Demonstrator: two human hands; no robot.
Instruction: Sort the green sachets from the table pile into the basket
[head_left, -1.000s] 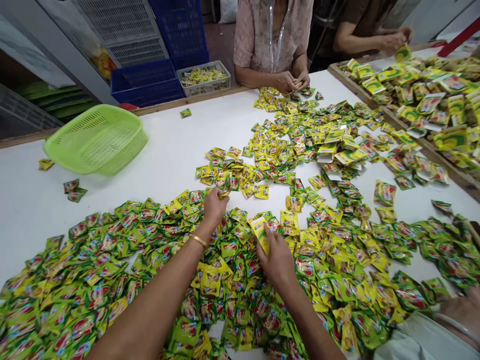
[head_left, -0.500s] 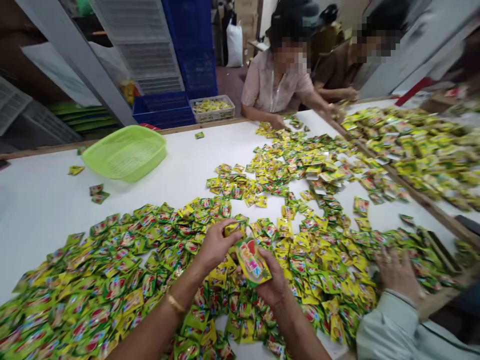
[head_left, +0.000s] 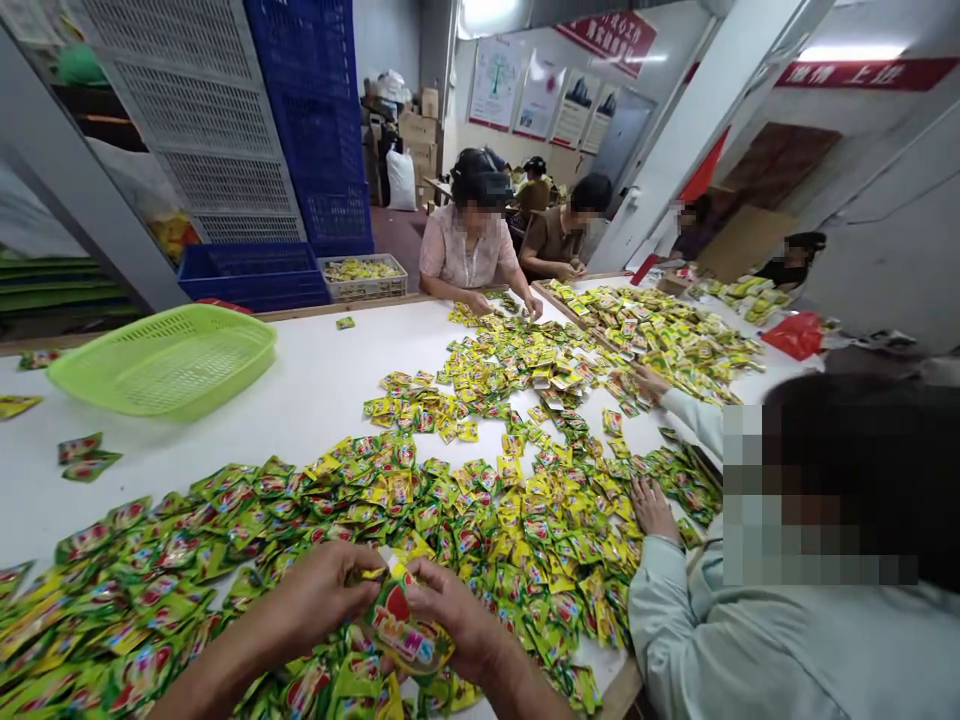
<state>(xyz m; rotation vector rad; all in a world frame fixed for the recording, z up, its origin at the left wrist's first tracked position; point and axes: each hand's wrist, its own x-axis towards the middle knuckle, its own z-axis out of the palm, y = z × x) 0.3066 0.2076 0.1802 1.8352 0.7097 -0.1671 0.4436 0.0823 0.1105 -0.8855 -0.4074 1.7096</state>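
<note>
Near the bottom centre, a larger yellow-green pouch (head_left: 405,625) with a red fruit print is between my two hands. My left hand (head_left: 334,590) pinches its upper left corner. On its upper right edge are the closed fingers and thumb of my right hand (head_left: 450,610). The pouch is tilted, its printed face towards me; whatever lies inside or behind it is hidden. Beneath and around both hands spreads a heap of small green and yellow packets (head_left: 247,500) on the white table (head_left: 315,375).
A green basket (head_left: 165,365) stands at the table's left. A person in pale green (head_left: 750,630) sits close on the right, one hand on the packets. Two people sit across the table. A wooden strip (head_left: 574,315) borders another packet pile. Blue crates (head_left: 322,130) stand behind.
The view has swung up and right, showing the person in pale green more fully. My hands and the pouch sit lower and further left, and my left hand has moved onto the pouch's top edge.
</note>
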